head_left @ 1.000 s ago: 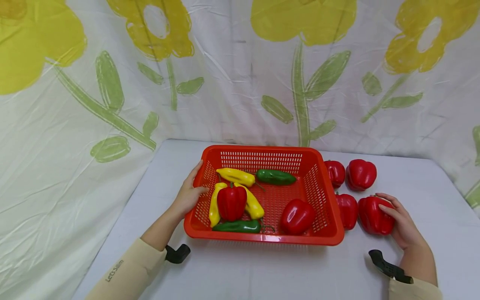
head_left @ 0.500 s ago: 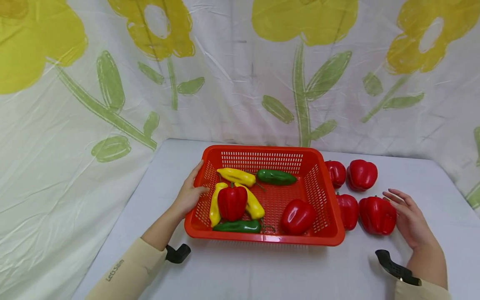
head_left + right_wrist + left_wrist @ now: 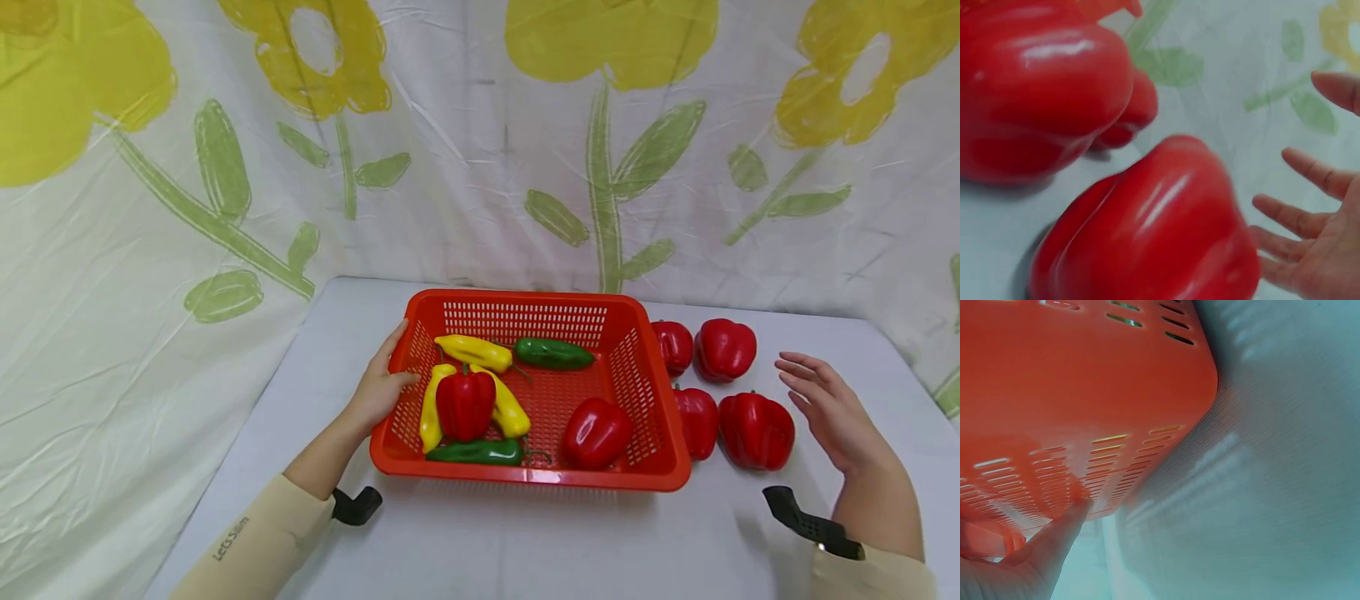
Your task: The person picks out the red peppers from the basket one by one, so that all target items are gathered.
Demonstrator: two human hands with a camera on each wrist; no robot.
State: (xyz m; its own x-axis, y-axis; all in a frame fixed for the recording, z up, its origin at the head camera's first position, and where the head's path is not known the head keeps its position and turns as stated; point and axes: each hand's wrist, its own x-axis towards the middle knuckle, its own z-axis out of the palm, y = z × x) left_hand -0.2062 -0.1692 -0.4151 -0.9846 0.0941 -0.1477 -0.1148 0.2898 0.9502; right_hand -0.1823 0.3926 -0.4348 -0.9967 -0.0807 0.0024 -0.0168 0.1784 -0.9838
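Observation:
My left hand [image 3: 377,392] holds the left side of a red plastic basket [image 3: 570,477], thumb over the rim and fingers along the outer wall. In the left wrist view a finger [image 3: 1063,534] lies against the slotted wall. Inside the basket are two red bell peppers [image 3: 597,433], several yellow peppers [image 3: 474,353] and two long green peppers [image 3: 553,354]. My right hand [image 3: 836,412] hovers with fingers spread, holding nothing. Just left of it sits a red bell pepper [image 3: 757,432], apart from the fingers in the head view.
More red bell peppers stand between the basket and my right hand: one near the front [image 3: 696,423], two at the back [image 3: 725,350]. They rest on a white-covered table [image 3: 480,542]. A flower-printed cloth [image 3: 465,167] hangs behind the table.
My right hand has let go of the nearest red bell pepper and moved off to the right, its fingers opening out. The left hand and basket have stayed in place.

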